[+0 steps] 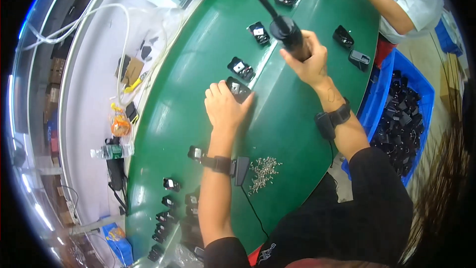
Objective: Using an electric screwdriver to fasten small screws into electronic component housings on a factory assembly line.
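My right hand (312,59) is closed round a black electric screwdriver (286,30), held above the green table with a thick black cable running up from its top end. The tip of the tool is hidden from me. Lower and to the left, my left hand (225,106) grips a small black plastic housing (237,87) between thumb and fingers against the table. A light metal piece shows inside that housing. Just beyond it lies a similar housing (241,68), and another housing (259,33) sits farther up. Small silvery screws (265,172) lie heaped right of my left forearm.
The long green table (198,49) carries several more housings (161,228) at the lower left. A blue crate (427,104) full of black parts stands at the right. A co-worker's arm (391,12) reaches in at the top right. A plastic bottle (113,151) lies left.
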`<move>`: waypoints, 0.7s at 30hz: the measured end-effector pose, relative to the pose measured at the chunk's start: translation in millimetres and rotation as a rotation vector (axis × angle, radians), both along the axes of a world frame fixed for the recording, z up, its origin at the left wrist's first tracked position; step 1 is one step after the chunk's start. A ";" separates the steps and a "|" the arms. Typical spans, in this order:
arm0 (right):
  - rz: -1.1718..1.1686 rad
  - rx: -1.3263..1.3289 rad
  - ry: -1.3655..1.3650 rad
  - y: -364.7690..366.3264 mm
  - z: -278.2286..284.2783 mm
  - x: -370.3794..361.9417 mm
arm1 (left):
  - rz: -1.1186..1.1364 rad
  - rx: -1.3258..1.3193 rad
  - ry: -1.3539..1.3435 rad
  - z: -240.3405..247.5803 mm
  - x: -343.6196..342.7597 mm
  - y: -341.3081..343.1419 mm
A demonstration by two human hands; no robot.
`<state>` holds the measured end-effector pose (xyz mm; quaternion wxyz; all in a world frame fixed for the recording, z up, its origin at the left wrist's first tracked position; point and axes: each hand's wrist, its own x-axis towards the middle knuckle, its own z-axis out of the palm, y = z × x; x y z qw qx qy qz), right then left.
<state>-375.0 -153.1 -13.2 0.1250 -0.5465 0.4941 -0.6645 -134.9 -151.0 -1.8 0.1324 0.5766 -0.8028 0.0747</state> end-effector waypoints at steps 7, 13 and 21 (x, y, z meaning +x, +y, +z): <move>0.029 -0.006 0.039 -3.6 -4.2 -12.3 | 0.011 -0.043 0.027 -26.1 -17.6 -14.8; 0.029 0.041 0.046 -2.8 -5.5 -9.9 | 0.100 -0.009 0.031 -25.3 -17.6 -23.9; 0.062 -0.023 0.044 -2.2 -10.9 1.1 | 0.137 0.015 0.045 -26.7 -28.8 -22.7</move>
